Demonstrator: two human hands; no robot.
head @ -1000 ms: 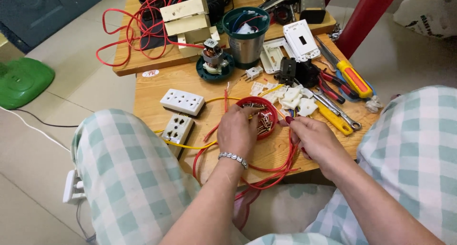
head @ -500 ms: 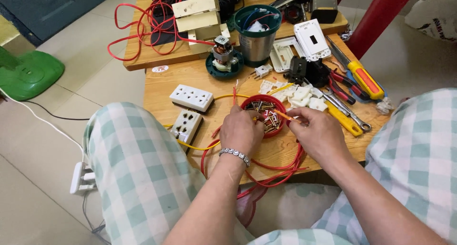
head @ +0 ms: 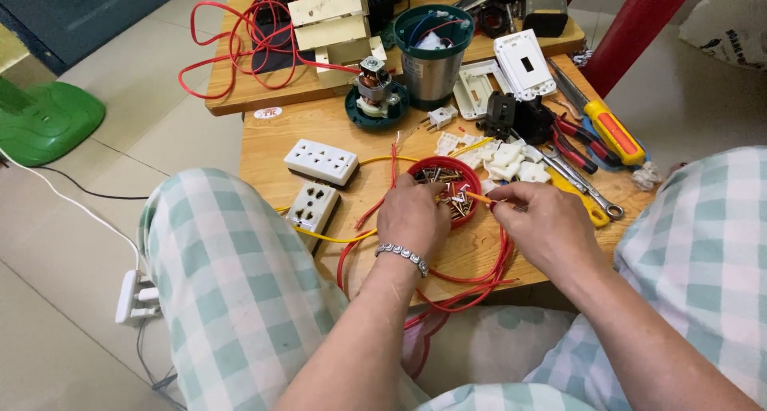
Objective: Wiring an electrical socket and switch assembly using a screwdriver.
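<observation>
1. Pale floor tiles surround a low wooden table [head: 319,131] of light, grained planks; its far end runs out of the top of the view, and the person's knees in green-and-white checked cloth hide its near edge.
2. Left hand [head: 413,215] lies knuckles up over the near rim of a small round red dish [head: 444,189]. Its fingertips are curled under and hidden, so whether they pinch anything cannot be told. A beaded metal bracelet [head: 402,257] circles the wrist.
3. Right hand [head: 543,219], just right of the dish, is closed narrowly — thumb and forefinger nip a thin orange-tipped wire end [head: 478,197] that points into the dish.
4. Inside the dish lies a tangle of small metal screws [head: 447,186], too fine to count; the left hand covers part of it.
5. Red wire [head: 479,279] loops beneath both wrists and drops off the table edge, where it is lost between the knees.
6. Beyond the left hand sit two blocky white sockets [head: 322,161], matte plastic.
7. Beyond the right hand — white plastic pieces [head: 507,157], a steel wrench [head: 579,186] and an orange-handled screwdriver [head: 611,131].
</observation>
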